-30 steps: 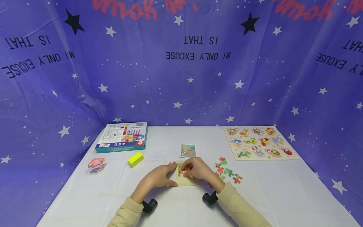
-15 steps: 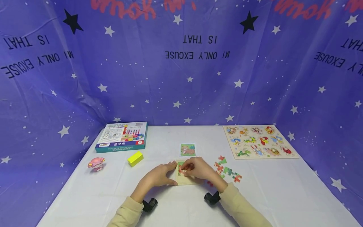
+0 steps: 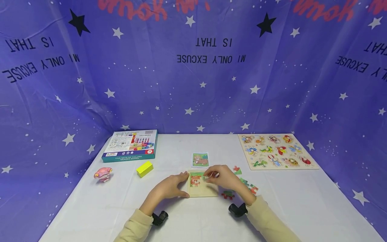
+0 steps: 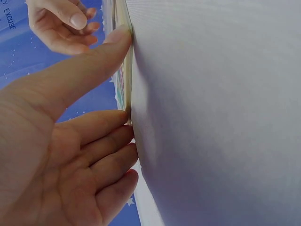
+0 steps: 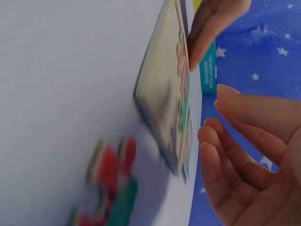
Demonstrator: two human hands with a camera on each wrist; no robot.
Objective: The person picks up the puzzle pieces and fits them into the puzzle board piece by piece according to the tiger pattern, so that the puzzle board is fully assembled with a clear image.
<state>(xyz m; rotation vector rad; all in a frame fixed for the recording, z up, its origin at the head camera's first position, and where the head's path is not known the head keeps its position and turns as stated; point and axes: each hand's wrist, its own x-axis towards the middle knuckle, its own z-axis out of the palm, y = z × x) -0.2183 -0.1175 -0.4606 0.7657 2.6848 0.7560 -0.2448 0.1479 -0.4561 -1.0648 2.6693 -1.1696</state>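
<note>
A small wooden puzzle tray [image 3: 204,192] lies on the table, with tiger-picture jigsaw pieces [image 3: 195,182] in its upper left part. My left hand [image 3: 170,187] rests against the tray's left edge; in the left wrist view its thumb [image 4: 87,70] and extended fingertips touch that edge. Above the tray's upper right part hovers my right hand [image 3: 222,176]. Nothing shows between its loosely bent fingers [image 5: 214,165] and thumb in the right wrist view. Loose red-and-green jigsaw pieces [image 3: 228,194] lie just right of the tray, and some are partly hidden by the right hand and wrist.
Behind the tray lies a picture card [image 3: 200,160]. A yellow block [image 3: 145,169], a pink figurine [image 3: 103,174] and a beaded-toy box [image 3: 130,146] stand to the left. At the back right is an insect puzzle board [image 3: 276,151]. A starry purple curtain [image 3: 193,94] surrounds the table.
My right hand has lifted off the tiger pieces and moved to the right, uncovering them and the loose pieces by the tray's lower right corner. The left hand has stayed in place.
</note>
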